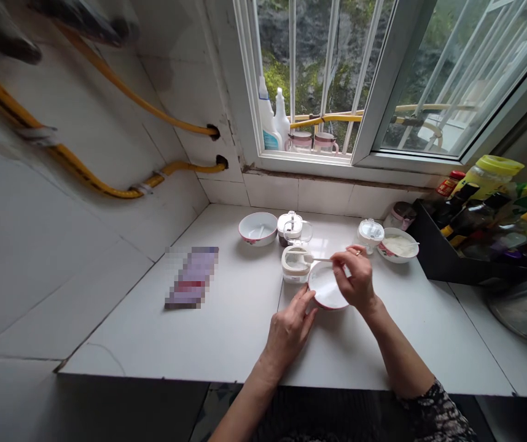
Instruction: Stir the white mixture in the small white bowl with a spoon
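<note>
My right hand (pixel 355 279) pinches the handle of a small white spoon (pixel 321 259). The spoon's scoop end is at the mouth of a seasoning jar (pixel 295 274) with a pale rim. Just to the right of that jar sits a white bowl (pixel 328 287) with a red edge, partly hidden by my right hand. My left hand (pixel 291 328) holds this bowl by its near left rim, fingers against the side. Behind the jar stands another seasoning jar (pixel 290 226) with a white lid and dark contents. Whether the spoon carries anything is too small to tell.
A white bowl (pixel 247 235) with a spoon inside stands at the back. Toward the right are a lidded jar (pixel 371 233), a bowl of white powder (pixel 397 255) and a black box (pixel 448 267) of bottles. A blurred purple packet (pixel 194 276) lies left on the counter (pixel 226 344).
</note>
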Tool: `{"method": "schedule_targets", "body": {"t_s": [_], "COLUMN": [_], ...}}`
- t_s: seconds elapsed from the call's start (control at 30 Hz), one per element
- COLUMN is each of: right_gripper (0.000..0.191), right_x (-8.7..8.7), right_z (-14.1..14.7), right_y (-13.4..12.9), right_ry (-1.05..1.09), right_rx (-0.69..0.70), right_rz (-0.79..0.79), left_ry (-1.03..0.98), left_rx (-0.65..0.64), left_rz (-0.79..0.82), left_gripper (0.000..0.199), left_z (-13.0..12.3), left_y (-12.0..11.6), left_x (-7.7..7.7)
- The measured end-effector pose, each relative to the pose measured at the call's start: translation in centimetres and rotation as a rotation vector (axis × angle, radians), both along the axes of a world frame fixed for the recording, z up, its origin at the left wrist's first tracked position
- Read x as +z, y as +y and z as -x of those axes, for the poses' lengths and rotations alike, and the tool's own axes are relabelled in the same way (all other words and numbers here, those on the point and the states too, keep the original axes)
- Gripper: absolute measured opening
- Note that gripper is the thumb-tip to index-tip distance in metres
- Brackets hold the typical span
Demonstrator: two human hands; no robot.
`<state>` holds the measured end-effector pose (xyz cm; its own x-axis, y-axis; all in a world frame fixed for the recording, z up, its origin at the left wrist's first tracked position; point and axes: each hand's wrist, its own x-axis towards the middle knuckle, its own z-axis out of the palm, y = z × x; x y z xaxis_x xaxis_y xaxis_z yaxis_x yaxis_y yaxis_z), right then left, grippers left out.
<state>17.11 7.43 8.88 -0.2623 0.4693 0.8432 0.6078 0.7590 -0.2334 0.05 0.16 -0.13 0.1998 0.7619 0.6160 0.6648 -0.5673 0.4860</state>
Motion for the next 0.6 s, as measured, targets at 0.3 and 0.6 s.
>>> {"method": "schedule_targets", "body": {"t_s": [0.3,0.6], "right_gripper": [0.015,0.015], "right_x": [-2.0,-2.4], "right_z": [-1.9,-1.3], "right_y": [0.3,0.2], "right_ry": [-0.076,0.069], "right_rx": [-0.102,-0.135], "right_rz": [0.216,0.393], "left_ry": [0.03,0.023], "left_rx": [0.014,0.005], "left_rz": [-0.016,-0.005], "left_gripper": [0.037,0.038], "left_z": [0.1,0.1], "left_y": [-0.1,-0.2], "left_x": [0.3,0.5]}}
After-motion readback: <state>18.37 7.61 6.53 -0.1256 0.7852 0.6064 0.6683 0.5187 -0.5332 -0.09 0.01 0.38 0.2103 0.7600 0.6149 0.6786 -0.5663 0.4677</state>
